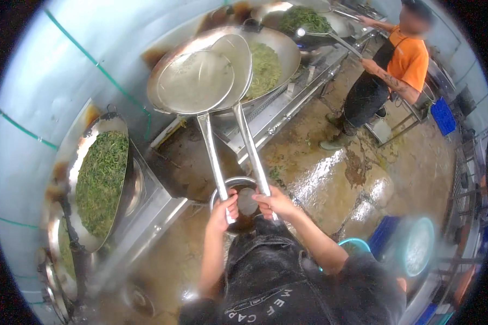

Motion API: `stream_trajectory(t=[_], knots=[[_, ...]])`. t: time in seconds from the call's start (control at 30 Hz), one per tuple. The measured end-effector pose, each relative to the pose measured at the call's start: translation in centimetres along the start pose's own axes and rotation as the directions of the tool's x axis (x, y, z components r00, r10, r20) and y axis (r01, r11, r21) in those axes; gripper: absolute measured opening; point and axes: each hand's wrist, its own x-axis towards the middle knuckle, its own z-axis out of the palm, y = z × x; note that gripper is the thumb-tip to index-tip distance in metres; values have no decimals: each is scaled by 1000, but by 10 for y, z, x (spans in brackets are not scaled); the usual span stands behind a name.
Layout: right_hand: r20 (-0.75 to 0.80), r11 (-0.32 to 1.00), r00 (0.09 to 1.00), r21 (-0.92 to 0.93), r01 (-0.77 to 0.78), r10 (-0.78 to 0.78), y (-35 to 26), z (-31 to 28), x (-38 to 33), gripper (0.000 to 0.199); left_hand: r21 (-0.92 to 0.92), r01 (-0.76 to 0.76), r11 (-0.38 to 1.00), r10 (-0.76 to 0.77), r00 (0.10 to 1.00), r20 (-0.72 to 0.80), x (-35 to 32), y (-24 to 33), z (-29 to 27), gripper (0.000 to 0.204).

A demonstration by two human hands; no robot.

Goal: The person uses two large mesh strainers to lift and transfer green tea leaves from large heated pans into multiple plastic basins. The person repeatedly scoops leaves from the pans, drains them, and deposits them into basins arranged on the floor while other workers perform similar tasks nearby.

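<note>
My left hand (pixel 223 211) is closed round the metal handle of a long-handled strainer (pixel 187 81). In my right hand (pixel 275 203) is the handle of a second long-handled strainer (pixel 239 49). Their wide round heads overlap above a large wok (pixel 291 46), the left one in front. Cooked-looking chopped greens (pixel 265 67) show in that wok to the right of the heads; the rest of its contents is covered. Below my hands stands a round metal pot (pixel 238 180), partly hidden by my hands and apron.
A wok (pixel 78 154) of dark greens stands on the left counter (pixel 146 214). At upper right, a person in an orange top (pixel 409 62) holds long-handled tools over another wok of greens (pixel 303 20). A turquoise tub (pixel 419 246) and blue crate (pixel 443 116) lie right of the wet floor (pixel 320 173).
</note>
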Motion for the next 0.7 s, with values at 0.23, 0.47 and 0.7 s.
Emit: stream_trajectory(t=[0.23,0.47,0.7], knots=[[3,1000,1000,26,-1,1,0,-5,-2,18,-29,-6,1000,7,998,57,5,-2,-11,18],[-3,999,1000,42,4,-4,4,-8,2,20,-18,-12,1000,13,1000,22,4,-2,-13,16],[-7,998,1000,56,-10,11,2,-6,-2,20,-4,9,1000,-9,999,37,-1,2,-11,15]])
